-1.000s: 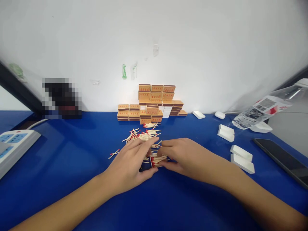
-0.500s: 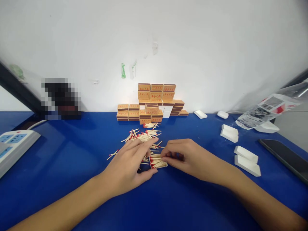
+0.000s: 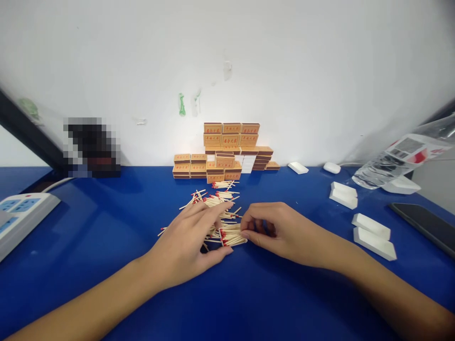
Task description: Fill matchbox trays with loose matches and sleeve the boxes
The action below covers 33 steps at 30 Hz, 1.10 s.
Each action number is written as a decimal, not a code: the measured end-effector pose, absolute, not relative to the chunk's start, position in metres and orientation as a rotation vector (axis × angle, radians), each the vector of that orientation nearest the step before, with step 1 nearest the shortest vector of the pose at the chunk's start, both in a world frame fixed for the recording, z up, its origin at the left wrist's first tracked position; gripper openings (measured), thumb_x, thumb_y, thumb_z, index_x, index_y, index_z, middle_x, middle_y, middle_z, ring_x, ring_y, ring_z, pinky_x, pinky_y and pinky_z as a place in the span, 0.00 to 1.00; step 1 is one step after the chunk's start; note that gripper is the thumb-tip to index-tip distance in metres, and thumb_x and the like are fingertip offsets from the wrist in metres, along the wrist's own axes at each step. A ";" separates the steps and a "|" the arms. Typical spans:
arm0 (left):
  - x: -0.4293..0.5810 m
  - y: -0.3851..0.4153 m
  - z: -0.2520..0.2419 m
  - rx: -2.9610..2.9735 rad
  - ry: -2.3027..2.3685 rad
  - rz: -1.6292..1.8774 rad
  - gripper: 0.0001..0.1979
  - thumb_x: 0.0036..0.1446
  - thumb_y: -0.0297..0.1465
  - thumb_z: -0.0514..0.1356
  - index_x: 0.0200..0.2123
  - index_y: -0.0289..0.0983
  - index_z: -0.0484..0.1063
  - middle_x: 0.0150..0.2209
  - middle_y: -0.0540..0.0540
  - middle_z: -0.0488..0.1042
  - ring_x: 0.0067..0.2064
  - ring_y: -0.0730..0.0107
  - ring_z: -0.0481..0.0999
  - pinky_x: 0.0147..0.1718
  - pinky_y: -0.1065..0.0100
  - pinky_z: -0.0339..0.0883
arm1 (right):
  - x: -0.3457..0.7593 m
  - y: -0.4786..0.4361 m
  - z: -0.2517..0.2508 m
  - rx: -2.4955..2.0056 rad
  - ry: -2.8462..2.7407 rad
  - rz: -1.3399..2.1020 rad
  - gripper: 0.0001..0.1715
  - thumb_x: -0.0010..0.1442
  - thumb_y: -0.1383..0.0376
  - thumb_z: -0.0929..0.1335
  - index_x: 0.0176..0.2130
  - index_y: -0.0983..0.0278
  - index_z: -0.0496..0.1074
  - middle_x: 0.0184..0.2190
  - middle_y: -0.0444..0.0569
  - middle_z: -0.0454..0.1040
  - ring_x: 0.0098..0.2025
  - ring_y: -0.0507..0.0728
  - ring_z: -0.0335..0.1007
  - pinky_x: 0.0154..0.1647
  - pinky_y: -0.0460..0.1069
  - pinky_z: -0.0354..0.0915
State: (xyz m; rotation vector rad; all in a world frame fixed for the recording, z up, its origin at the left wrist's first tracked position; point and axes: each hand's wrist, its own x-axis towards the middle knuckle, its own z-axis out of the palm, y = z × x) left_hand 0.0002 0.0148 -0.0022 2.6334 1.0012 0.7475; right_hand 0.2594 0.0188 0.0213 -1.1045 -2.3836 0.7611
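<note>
A small white tray filled with red-tipped matches [image 3: 232, 236] lies on the blue table [image 3: 106, 227] between my hands. My left hand [image 3: 192, 241] rests on the table with fingers stretched over the loose matches [image 3: 213, 201], its thumb against the tray's near left corner. My right hand [image 3: 275, 229] is curled, fingertips pinched at the tray's right end. Behind them stands a stack of orange matchboxes [image 3: 227, 149] against the white wall.
Several empty white match trays [image 3: 371, 226] lie at the right, with a plastic water bottle [image 3: 394, 158] on its side and a dark phone [image 3: 424, 225]. A white power strip [image 3: 21, 215] sits at the left edge. A small white earbud case [image 3: 331, 167] lies near the wall.
My right hand's fingers have curled tighter at the tray's right end and drawn slightly right. The filled tray now shows more between the hands. My left hand has barely moved.
</note>
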 end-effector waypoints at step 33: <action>0.002 0.015 0.004 2.653 0.949 0.839 0.34 0.62 0.35 0.70 0.67 0.44 0.61 0.52 0.45 0.78 0.55 0.57 0.76 0.60 0.50 0.69 | 0.262 0.019 0.021 -1.026 -2.401 0.592 0.04 0.64 0.71 0.70 0.37 0.63 0.77 0.32 0.44 0.72 0.30 0.50 0.66 0.32 0.47 0.62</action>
